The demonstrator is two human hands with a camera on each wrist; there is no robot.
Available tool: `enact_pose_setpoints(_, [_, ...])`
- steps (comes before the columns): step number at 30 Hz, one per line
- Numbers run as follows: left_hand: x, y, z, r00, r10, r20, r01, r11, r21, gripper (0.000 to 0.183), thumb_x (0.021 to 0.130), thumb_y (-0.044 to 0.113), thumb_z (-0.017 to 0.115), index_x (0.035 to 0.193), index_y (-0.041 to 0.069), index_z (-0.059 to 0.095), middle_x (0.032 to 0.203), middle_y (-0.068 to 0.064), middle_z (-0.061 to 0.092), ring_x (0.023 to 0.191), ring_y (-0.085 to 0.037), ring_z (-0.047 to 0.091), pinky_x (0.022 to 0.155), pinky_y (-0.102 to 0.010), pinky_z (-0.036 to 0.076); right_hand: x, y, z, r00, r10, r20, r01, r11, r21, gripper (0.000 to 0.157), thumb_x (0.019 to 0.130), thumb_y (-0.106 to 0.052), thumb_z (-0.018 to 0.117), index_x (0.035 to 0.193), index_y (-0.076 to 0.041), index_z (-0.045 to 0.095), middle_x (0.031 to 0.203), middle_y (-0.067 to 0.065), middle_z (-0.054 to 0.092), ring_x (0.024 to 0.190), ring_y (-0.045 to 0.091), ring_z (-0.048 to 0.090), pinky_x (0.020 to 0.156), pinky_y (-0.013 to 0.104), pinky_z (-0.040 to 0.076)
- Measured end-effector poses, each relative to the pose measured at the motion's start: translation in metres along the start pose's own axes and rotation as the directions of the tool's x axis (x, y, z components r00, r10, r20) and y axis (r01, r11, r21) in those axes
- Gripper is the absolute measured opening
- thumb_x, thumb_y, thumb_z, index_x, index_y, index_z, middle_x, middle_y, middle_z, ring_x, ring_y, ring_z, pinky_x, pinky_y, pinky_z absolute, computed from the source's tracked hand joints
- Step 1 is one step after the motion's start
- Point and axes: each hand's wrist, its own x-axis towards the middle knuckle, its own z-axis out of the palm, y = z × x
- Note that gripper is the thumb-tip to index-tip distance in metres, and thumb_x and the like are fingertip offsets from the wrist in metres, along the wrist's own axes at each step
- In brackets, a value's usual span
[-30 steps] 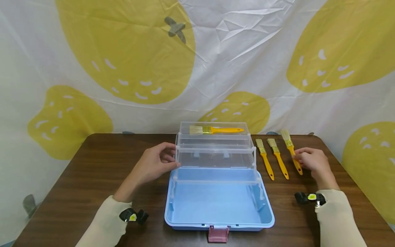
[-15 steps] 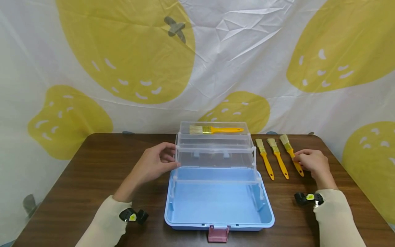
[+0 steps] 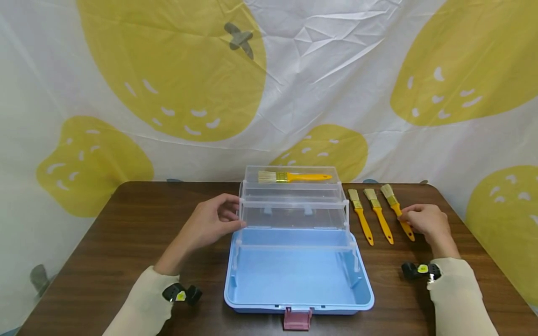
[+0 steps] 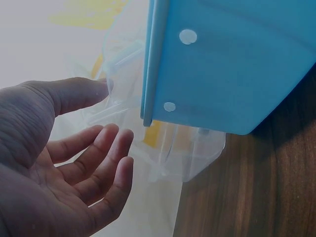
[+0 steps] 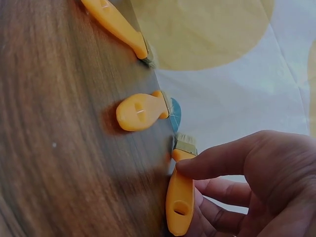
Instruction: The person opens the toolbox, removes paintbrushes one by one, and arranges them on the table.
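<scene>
My right hand pinches the yellow handle of a paintbrush at the right end of a row. In the right wrist view, thumb and fingers close on that paintbrush below its bristles. Two like paintbrushes lie to its left, bristles away from me. My left hand is at the left side of the clear fold-out trays of a blue toolbox. In the left wrist view, the thumb tip is right at a clear tray edge and the other fingers curve loosely. Another paintbrush lies across the top tray.
The toolbox stands with its lid up on a dark wooden table; a pink latch hangs at its front. A white cloth with yellow fruit shapes hangs behind the table's far edge.
The paintbrush in my right hand has come down with its bristles towards the table, beside the other two, and then shifted very slightly. The left hand has stayed where it was.
</scene>
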Motion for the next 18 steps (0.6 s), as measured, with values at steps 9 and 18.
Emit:
enact_pose_setpoints(9, [-0.0003, -0.0010, 0.0006, 1.000, 0.006, 0.000, -0.006, 1.000, -0.006, 0.049, 0.096, 0.017, 0.089, 0.138, 0.005, 0.067, 0.124, -0.011, 0.074, 0.105, -0.026, 0.075, 0.091, -0.045, 0.064, 0.0015, 0.0013, -0.0010, 1.000, 0.004, 0.000, -0.004, 1.000, -0.027, 0.044, 0.100, -0.020, 0.073, 0.127, 0.015, 0.070, 0.125, 0.035, 0.067, 0.100, 0.038, 0.064, 0.068, 0.031, 0.058])
enact_pose_setpoints(18, [0.0000, -0.0016, 0.0008, 1.000, 0.010, -0.002, -0.010, 1.000, -0.007, 0.049, 0.095, 0.017, 0.089, 0.137, 0.004, 0.067, 0.123, -0.011, 0.075, 0.104, -0.025, 0.075, 0.091, -0.046, 0.064, 0.0037, 0.0039, -0.0020, 0.999, 0.033, 0.017, -0.033, 0.999, -0.027, 0.044, 0.100, -0.020, 0.072, 0.129, 0.014, 0.069, 0.126, 0.036, 0.065, 0.102, 0.040, 0.064, 0.073, 0.037, 0.062])
